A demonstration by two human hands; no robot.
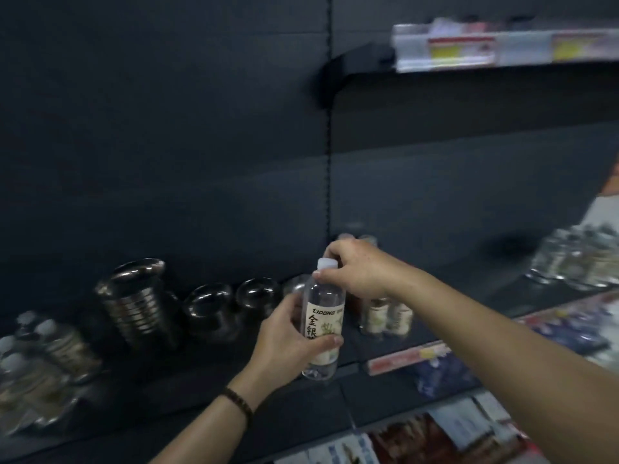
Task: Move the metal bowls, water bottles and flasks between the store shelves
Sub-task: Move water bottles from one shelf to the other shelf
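A clear water bottle (pixel 324 316) with a white cap and a pale label stands upright in mid-air over the dark shelf (pixel 187 400). My left hand (pixel 284 343) wraps its lower body. My right hand (pixel 358 266) pinches its neck just under the cap. A tall stack of metal bowls (pixel 137 303) stands on the shelf to the left, with two single metal bowls (pixel 209 311) (pixel 258 294) beside it. More water bottles (pixel 385 316) stand just behind and right of the held one.
A cluster of bottles (pixel 43 356) fills the shelf's left end. Another bottle group (pixel 576 259) stands at the far right. An upper shelf with price tags (pixel 495 48) juts out top right. Packaged goods (pixel 435 433) lie on lower shelves.
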